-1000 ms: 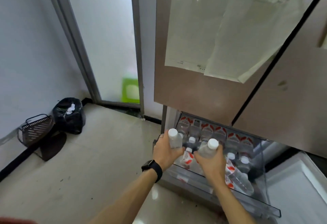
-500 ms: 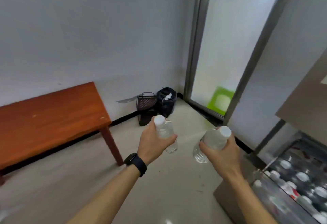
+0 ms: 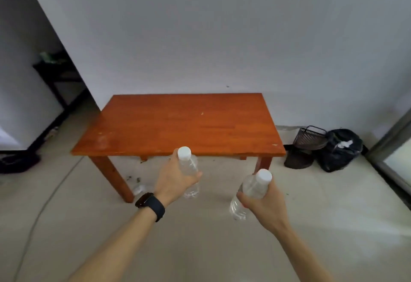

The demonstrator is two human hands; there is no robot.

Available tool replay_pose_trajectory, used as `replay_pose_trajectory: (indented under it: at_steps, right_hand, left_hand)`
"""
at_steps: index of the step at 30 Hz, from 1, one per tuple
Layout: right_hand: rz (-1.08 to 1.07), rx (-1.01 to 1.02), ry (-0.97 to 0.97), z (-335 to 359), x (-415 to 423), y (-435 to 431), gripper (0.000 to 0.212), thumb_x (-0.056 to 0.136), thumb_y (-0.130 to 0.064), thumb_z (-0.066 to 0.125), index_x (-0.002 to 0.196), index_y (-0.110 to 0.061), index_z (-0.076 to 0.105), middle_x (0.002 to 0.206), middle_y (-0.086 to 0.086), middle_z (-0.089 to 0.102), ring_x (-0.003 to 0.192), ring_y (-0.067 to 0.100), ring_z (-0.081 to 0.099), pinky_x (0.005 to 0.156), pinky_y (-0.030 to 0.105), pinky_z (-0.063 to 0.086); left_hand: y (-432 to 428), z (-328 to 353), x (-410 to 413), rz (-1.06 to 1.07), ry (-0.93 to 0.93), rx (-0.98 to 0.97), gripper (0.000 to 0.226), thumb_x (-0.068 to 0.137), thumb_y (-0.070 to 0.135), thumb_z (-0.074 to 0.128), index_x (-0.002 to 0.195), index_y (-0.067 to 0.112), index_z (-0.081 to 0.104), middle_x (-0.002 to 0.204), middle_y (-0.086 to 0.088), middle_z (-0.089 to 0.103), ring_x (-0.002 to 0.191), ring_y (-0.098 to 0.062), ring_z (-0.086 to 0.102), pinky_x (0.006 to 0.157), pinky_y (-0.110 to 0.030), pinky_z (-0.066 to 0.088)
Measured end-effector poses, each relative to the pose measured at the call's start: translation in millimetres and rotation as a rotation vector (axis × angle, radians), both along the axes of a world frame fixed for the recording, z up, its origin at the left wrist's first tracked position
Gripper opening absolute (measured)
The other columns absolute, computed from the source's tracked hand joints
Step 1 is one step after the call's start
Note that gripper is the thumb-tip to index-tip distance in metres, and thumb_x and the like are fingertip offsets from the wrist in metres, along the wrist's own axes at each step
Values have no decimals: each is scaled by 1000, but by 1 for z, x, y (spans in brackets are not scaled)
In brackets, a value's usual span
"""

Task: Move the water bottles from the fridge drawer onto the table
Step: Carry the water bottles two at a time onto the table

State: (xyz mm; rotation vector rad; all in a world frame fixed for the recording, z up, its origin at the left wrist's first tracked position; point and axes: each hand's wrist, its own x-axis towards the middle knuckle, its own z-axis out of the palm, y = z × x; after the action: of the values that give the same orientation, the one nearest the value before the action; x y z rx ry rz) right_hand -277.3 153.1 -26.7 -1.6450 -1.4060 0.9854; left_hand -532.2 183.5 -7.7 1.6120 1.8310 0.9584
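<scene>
Two clear plastic water bottles with white screw caps, one to each hand, both in the air short of one low rectangular table (image 3: 178, 123) of orange-brown wood.

Left bottle (image 3: 188, 168) gripped round the body by the left hand (image 3: 174, 181), fingers and thumb curled about it. Cap up, near upright, just in front of the table's near edge.

Right bottle (image 3: 250, 192) gripped round the upper body by the right hand (image 3: 265, 207). Tilted, cap up and to the right, base down and to the left.

Neither bottle touching the table; both over the pale floor (image 3: 200, 248).

One black smartwatch (image 3: 150, 206) on the left wrist. One black wire basket (image 3: 309, 138) and one black bin bag (image 3: 339, 148) side by side on the floor, right of the table. One small clear thing (image 3: 139, 189) on the floor by the near left table leg, too blurred to name.

Against half a second ago:
- Table gone from the left edge of the view to its middle, whole top now seen.
- Basket and bag gone from the middle to the right.
- Fridge drawer with its rows of bottles, then at lower right, out of view.
- Same two grips; left bottle upright and right bottle tilted as then.
</scene>
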Motion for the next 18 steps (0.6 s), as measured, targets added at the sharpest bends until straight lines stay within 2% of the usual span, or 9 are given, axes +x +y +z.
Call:
replay_pose_trajectory:
  at_steps: [5, 10, 18]
  right_hand:
    - [142, 26, -30, 4, -92, 56, 51, 69, -25, 88, 106, -26, 52, 94, -8, 63, 83, 6, 62, 63, 18, 42]
    - [203, 52, -20, 2, -157, 131, 57, 68, -25, 89, 110, -24, 50, 95, -10, 61, 83, 5, 60, 62, 16, 41]
    - [256, -13, 12, -29, -255, 291, 59, 65, -27, 88, 111, -28, 50, 100, -9, 63, 90, 11, 64, 72, 26, 54]
  left_hand:
    - [34, -6, -95, 136, 47, 25, 59, 74, 41, 83, 118, 28, 46, 104, 8, 59, 95, -13, 57, 73, -28, 44]
    - [92, -18, -157, 209, 93, 0, 59, 74, 41, 82, 118, 27, 45, 101, 7, 60, 97, -16, 60, 82, -36, 54]
    - [221, -40, -242, 270, 19, -27, 63, 74, 38, 86, 122, 29, 47, 108, 10, 61, 104, -13, 59, 85, -29, 49]
